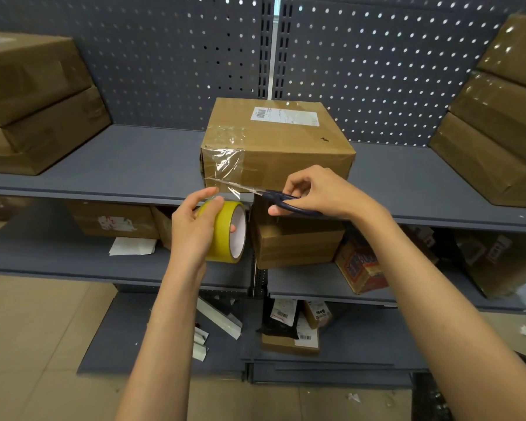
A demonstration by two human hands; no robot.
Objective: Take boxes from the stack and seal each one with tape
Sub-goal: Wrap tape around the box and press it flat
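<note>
A brown cardboard box (286, 141) with a white label stands on the grey top shelf (119, 174) in front of me. Clear tape covers its left front corner. A strip of clear tape (225, 185) stretches from that corner down to a yellow tape roll (230, 230), which my left hand (195, 226) grips just below the shelf edge. My right hand (316, 192) holds dark-handled scissors (281, 200), whose blades meet the taut strip.
Stacks of cardboard boxes sit at the left (34, 101) and right (498, 117) of the top shelf. A perforated back panel (164, 56) stands behind. Lower shelves hold more boxes (295, 241), a printed carton (362, 268), papers and scraps.
</note>
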